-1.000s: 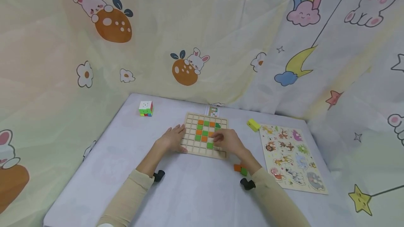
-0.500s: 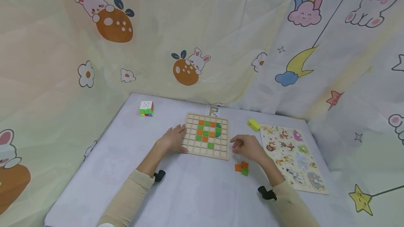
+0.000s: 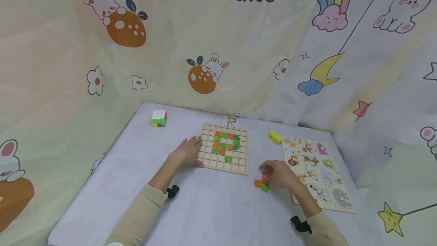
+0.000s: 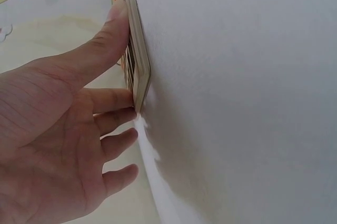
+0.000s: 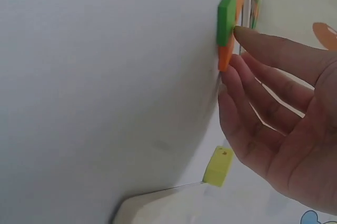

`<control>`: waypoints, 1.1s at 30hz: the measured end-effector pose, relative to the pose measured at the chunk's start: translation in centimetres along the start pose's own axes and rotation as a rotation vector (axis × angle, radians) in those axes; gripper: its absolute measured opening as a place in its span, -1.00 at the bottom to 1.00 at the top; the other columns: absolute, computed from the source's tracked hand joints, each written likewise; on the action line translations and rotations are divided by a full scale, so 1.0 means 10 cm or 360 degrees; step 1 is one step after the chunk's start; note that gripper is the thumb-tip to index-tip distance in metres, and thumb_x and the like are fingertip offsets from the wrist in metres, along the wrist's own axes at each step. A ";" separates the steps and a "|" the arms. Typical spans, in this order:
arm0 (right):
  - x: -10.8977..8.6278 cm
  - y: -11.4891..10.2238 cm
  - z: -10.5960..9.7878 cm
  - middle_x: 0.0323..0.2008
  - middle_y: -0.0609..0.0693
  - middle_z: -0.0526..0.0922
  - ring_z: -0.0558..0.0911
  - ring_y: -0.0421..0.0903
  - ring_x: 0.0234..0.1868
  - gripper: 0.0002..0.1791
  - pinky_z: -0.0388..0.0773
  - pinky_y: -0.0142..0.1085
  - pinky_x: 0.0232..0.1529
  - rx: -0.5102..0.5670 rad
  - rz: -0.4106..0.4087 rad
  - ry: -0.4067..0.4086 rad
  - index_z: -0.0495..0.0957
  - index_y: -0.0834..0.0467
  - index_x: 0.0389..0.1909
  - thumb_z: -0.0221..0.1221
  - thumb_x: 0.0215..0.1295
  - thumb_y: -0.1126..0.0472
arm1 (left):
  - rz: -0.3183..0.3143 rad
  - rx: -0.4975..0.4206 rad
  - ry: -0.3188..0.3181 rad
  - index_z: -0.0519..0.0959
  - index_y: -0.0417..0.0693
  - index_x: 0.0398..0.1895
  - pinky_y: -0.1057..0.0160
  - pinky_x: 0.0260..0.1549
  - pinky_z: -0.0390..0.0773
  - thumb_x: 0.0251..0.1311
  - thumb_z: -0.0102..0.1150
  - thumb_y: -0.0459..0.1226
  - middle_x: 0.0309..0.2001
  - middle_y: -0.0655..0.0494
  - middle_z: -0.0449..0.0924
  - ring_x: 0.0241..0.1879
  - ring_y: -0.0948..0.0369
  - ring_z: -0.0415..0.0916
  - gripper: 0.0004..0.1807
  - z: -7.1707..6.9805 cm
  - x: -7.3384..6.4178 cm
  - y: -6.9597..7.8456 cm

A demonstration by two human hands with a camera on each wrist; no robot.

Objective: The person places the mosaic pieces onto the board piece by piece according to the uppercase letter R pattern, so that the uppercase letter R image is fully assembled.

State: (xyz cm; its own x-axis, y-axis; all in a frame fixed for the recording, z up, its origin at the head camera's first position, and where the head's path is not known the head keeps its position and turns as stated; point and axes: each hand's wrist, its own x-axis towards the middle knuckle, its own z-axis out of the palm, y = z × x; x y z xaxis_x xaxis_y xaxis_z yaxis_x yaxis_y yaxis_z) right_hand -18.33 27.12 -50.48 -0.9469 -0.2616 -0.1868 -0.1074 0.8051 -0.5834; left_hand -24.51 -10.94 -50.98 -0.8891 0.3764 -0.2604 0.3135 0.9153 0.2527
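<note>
My left hand (image 3: 186,152) rests against the left edge of a wooden grid board (image 3: 209,161). In the left wrist view its thumb lies on the board's side and the fingers are extended at the corner. Orange and green tiles (image 3: 222,145) sit in several of the board's squares. To the right, my right hand (image 3: 280,174) is over a small group of loose tiles: a green tile (image 5: 226,17) and two orange ones. Its thumb and loosely bent fingers are at an orange tile (image 5: 225,58), partly hidden behind the green one; no firm pinch shows.
A puzzle cube (image 3: 159,119) stands at the back left of the table. Behind the board lies a small pattern card (image 3: 232,122). A yellow block (image 3: 274,137) and an animal puzzle board (image 3: 324,196) are on the right. Printed cloth hangs behind the table.
My right hand has left a green rounded tile at the board's right side and moved right and nearer, down to the loose tiles. My left hand has stayed at the board.
</note>
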 end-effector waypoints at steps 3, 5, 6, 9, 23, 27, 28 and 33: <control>-0.04 0.02 0.02 -0.31 -0.08 0.74 0.67 -0.17 -0.30 -0.59 0.67 -0.25 -0.22 -0.0011 0.0009 0.0020 0.73 0.16 -0.07 0.55 0.01 0.43 | 0.0000 0.0000 0.0002 0.13 -0.28 0.62 -0.17 0.60 -0.09 0.08 0.52 0.15 0.67 -0.13 -0.04 0.66 -0.09 -0.14 0.21 -0.01 0.00 0.01; -0.05 0.03 0.02 -0.33 -0.08 0.73 0.66 -0.17 -0.32 -0.60 0.64 -0.25 -0.24 -0.0018 0.0016 0.0032 0.73 0.16 -0.09 0.55 0.01 0.43 | 0.0004 -0.0009 0.0001 0.14 -0.29 0.62 -0.18 0.60 -0.08 0.08 0.52 0.15 0.67 -0.14 -0.03 0.66 -0.09 -0.14 0.20 -0.01 0.00 0.01; -0.06 0.03 0.02 -0.35 -0.08 0.72 0.65 -0.16 -0.32 -0.60 0.63 -0.25 -0.26 -0.0029 0.0015 0.0038 0.73 0.17 -0.09 0.55 0.01 0.43 | 0.0005 -0.0013 -0.0001 0.13 -0.29 0.62 -0.18 0.60 -0.08 0.08 0.52 0.15 0.67 -0.14 -0.03 0.66 -0.10 -0.14 0.20 -0.02 -0.01 0.02; -0.06 0.02 0.02 -0.37 -0.07 0.71 0.62 -0.16 -0.35 -0.62 0.58 -0.24 -0.27 -0.0045 0.0022 0.0054 0.74 0.16 -0.11 0.55 0.01 0.43 | 0.0007 -0.0017 0.0002 0.13 -0.29 0.62 -0.18 0.60 -0.07 0.09 0.51 0.14 0.67 -0.14 -0.03 0.66 -0.10 -0.14 0.19 -0.02 -0.01 0.02; 0.04 0.00 0.01 -0.44 -0.07 0.65 0.59 -0.12 -0.44 -0.46 0.56 -0.25 -0.41 0.0018 0.0081 0.0198 0.69 0.17 0.01 0.62 -0.06 0.33 | 0.0014 0.0019 0.0013 0.15 -0.31 0.61 -0.19 0.59 -0.05 0.10 0.51 0.14 0.66 -0.16 -0.02 0.65 -0.11 -0.12 0.18 -0.03 0.00 0.00; 0.13 -0.08 0.00 -0.42 -0.10 0.69 0.63 -0.15 -0.41 -0.47 0.60 -0.25 -0.37 0.0047 0.0014 0.0251 0.68 0.17 0.06 0.59 0.02 0.31 | 0.0027 0.0010 0.0027 0.18 -0.34 0.59 -0.21 0.58 -0.01 0.08 0.54 0.12 0.65 -0.19 0.02 0.64 -0.13 -0.09 0.18 -0.02 0.00 -0.01; 0.15 -0.10 0.00 -0.41 -0.10 0.71 0.65 -0.16 -0.40 -0.49 0.62 -0.25 -0.36 0.0055 -0.0012 0.0262 0.68 0.17 0.07 0.57 0.04 0.31 | 0.0027 0.0010 0.0025 0.18 -0.34 0.59 -0.21 0.58 -0.01 0.08 0.54 0.12 0.65 -0.19 0.02 0.64 -0.13 -0.09 0.18 -0.02 0.00 -0.01; 0.30 -0.23 0.03 -0.35 -0.06 0.78 0.70 -0.17 -0.36 -0.46 0.66 -0.23 -0.32 0.0146 -0.0155 0.0291 0.67 0.18 0.13 0.55 0.08 0.33 | 0.0018 -0.0003 0.0012 0.15 -0.32 0.61 -0.20 0.59 -0.05 0.08 0.53 0.13 0.66 -0.17 -0.01 0.65 -0.12 -0.11 0.19 -0.02 -0.01 0.01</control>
State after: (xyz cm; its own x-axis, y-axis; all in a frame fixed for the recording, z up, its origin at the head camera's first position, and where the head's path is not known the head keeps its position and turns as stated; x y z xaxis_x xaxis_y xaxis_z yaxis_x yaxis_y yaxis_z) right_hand -20.88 24.31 -49.90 -0.9735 -0.2284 0.0155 -0.1810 0.7269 -0.6625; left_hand -24.47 -10.95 -50.77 -0.8880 0.3856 -0.2506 0.3229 0.9108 0.2574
